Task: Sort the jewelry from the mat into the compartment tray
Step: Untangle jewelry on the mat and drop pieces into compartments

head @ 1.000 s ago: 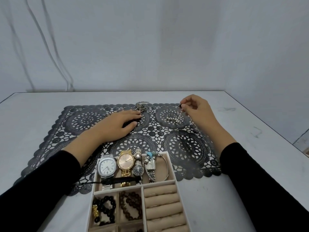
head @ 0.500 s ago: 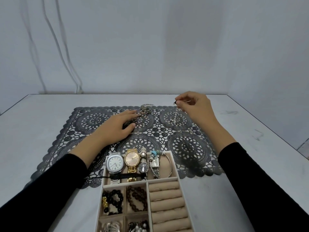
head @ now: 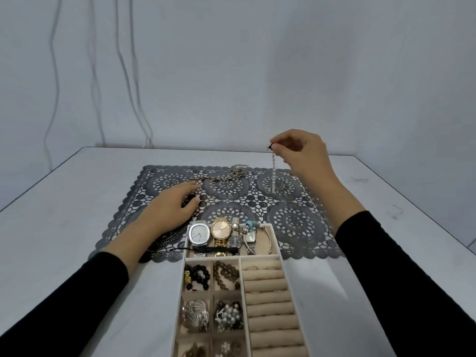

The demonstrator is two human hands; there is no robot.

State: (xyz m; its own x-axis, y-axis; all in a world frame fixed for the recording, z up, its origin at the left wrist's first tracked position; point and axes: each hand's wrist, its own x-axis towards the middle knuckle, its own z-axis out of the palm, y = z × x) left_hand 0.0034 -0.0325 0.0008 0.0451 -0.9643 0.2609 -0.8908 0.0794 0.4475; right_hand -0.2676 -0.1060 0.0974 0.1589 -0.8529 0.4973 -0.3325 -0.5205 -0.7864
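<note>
My right hand [head: 301, 153] pinches the top end of a thin pale beaded chain [head: 272, 171], which hangs straight down with its lower end touching the dark lace mat [head: 296, 222]. My left hand [head: 171, 206] rests on the mat with loosely curled fingers over a dark beaded piece [head: 190, 199], just short of a chunky silver link chain [head: 224, 176] lying at the mat's far edge. The beige compartment tray [head: 280, 256] stands at the mat's near edge; its top section holds several watches [head: 221, 231] and a bangle.
The tray's small left compartments hold bead bracelets, silver pieces and pearls; its right column has padded ring rolls [head: 268, 297]. The mat lies on a white table [head: 64, 215] set against a pale wall, with cables hanging at the back left.
My right hand has risen from the mat, lifting the thin chain until it hangs stretched. My left hand has drawn back a little from the link chain.
</note>
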